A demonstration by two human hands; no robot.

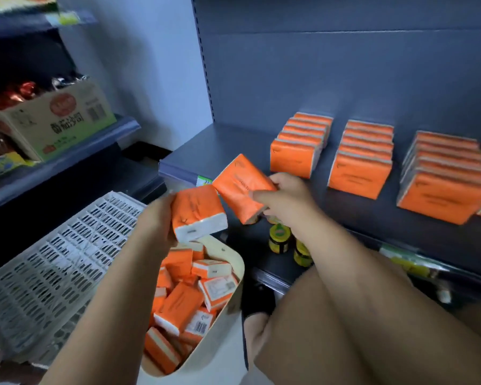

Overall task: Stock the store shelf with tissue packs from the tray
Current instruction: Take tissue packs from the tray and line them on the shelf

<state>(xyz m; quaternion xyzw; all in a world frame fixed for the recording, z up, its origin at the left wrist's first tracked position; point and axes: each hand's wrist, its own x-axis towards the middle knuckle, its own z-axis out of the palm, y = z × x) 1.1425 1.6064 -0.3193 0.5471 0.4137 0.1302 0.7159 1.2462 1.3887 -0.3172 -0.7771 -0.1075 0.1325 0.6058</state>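
My left hand (157, 218) grips an orange tissue pack (197, 211) above the cream tray (231, 298), which holds several more orange packs (181, 298). My right hand (286, 200) holds a second orange pack (240, 187), tilted, just in front of the dark shelf (222, 151). On that shelf stand three rows of orange packs: a left row (297, 154), a middle row (358, 173) and a right row (442, 195).
A white perforated crate (53, 262) lies at my left. Small yellow-lidded jars (279, 238) stand on the lower shelf under my right wrist. A cardboard box (53, 120) sits on the left-hand shelving. My bare knees (372, 315) fill the lower right.
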